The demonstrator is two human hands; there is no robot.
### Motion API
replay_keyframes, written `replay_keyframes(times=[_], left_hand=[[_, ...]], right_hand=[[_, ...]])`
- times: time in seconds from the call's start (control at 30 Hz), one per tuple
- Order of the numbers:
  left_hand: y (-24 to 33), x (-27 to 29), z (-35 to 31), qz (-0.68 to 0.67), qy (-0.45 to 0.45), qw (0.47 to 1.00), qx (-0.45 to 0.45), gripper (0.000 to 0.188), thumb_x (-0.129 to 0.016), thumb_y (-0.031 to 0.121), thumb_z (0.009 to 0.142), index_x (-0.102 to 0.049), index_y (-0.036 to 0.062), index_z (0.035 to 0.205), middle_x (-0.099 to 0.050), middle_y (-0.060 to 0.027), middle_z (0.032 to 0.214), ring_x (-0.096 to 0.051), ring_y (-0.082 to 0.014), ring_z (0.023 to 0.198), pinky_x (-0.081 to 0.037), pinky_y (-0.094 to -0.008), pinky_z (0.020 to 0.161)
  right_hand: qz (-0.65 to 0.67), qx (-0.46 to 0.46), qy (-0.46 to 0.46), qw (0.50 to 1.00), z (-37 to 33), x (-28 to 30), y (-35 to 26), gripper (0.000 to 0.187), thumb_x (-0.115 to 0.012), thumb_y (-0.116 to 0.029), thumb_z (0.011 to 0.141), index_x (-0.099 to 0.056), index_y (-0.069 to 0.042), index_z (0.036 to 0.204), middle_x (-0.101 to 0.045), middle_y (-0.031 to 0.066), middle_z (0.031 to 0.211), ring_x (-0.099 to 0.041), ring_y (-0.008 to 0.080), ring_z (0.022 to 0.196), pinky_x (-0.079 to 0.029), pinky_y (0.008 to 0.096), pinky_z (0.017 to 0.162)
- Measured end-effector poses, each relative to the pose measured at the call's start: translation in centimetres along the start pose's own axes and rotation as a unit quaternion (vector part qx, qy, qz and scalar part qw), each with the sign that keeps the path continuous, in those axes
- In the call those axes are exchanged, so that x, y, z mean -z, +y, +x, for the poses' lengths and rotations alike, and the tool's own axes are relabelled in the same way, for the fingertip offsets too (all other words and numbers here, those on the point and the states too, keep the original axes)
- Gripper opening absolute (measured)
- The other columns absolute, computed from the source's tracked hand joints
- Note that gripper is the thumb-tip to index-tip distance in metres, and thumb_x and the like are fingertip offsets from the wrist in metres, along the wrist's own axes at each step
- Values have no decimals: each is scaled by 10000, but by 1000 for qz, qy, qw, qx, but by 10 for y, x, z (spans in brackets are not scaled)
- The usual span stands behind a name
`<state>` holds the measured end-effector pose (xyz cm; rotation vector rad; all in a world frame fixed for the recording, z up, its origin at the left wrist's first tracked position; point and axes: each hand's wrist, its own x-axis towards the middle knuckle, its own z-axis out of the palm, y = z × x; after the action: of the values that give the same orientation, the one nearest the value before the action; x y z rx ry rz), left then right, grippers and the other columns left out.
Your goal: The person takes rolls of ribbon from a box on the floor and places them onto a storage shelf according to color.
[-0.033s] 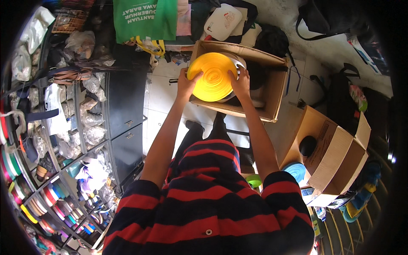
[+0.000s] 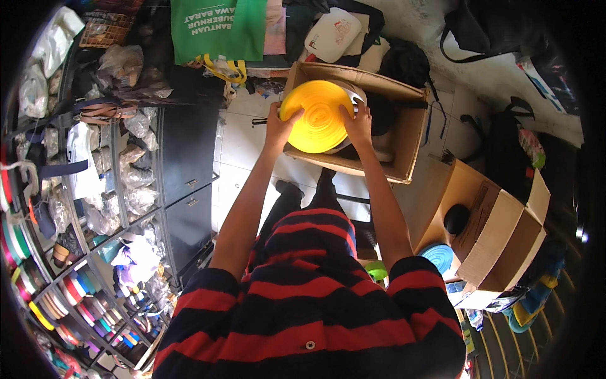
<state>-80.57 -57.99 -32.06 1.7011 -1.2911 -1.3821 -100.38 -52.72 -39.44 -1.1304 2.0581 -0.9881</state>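
Observation:
Between my two hands is a big flat roll of yellow webbing point(image 2: 315, 117), wound in a spiral that faces up. My left hand point(image 2: 281, 128) grips its left edge, thumb on top. My right hand point(image 2: 358, 125) grips the right edge the same way, and its thumb also lies over the coil. The roll is over the left part of an open cardboard box point(image 2: 404, 142). White and dark rolls partly show inside the box, beneath and beside the yellow one. The fingers under the roll are hidden.
Shelves point(image 2: 120, 189) with plastic-bagged goods and colourful rolls line the left, beside a dark cabinet point(image 2: 189, 145). A green bag point(image 2: 218, 31) is at the back. To the right stands another open carton point(image 2: 499, 237), near a blue roll point(image 2: 437, 258) and a lime-green roll point(image 2: 376, 271).

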Motion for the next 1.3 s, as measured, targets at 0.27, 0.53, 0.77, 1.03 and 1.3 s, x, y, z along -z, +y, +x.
replay_keyframes(times=[0.27,0.53,0.77,1.03,1.3], left_hand=[[21,38,-32,-148,-29,988,-15,553,-778,206,737,-469,15,1153,-612,-117,969,-612,-163,853,-488,-268,738],[72,146,-96,-305,-9,952,-26,525,-670,207,843,-395,59,1266,-568,-130,1114,-584,-201,1009,-478,-302,863],[40,250,-189,-493,42,861,-118,800,-683,295,827,-205,149,1452,-413,-114,1378,-431,-240,1257,-372,-380,1045],[-11,355,-338,-422,268,835,-229,647,-569,299,911,-239,89,1427,-433,-100,1315,-451,-171,1183,-358,-306,1010],[-45,442,-538,-251,514,777,-262,961,-689,89,808,-15,109,1493,-177,-127,1506,-157,-240,1401,-146,-371,1127]], right_hand=[[268,-122,-147,944,-19,40,-57,536,-647,-398,850,-561,22,1172,-592,193,1132,-545,223,1094,-417,319,912],[530,-115,-311,780,-62,29,-197,512,-628,15,813,-434,10,1286,-564,123,1168,-573,220,1059,-472,313,908],[498,-136,-429,741,-132,-50,-255,503,-571,-160,902,-381,-29,1349,-507,133,1290,-525,279,1164,-461,427,958],[478,-98,-584,649,-284,-124,-354,461,-567,-190,903,-424,-24,1308,-525,109,1261,-532,253,1144,-459,399,944],[384,-127,-764,503,-485,-206,-444,440,-501,-279,929,-450,-64,1309,-497,88,1321,-496,246,1189,-394,373,997]])
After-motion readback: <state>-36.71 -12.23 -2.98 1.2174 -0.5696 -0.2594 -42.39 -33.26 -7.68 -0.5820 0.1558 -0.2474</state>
